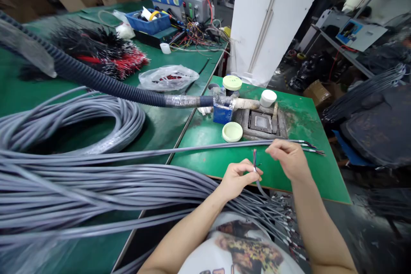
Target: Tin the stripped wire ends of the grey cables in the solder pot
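Observation:
My left hand (236, 179) pinches a grey cable (260, 187) near its stripped end, from which thin coloured wires (254, 159) stick upward. To the right of those wires, my right hand (287, 160) is raised with thumb and forefinger pressed together; whatever may be between them is too small to make out. Just behind the right hand, grey cables (221, 145) lie across the green table, their bared wire ends (316, 152) pointing right. A large bundle of grey cables (154, 184) runs under my left forearm, its ends (289, 227) hanging in front of my body.
A soldering pot (261, 122) sits on the green table (321, 180) beside round tubs (232, 132) and a blue box (222, 113). A ribbed hose (128, 90) crosses above the left table. Further left are a cable coil (128, 115) and black and red wires (125, 62).

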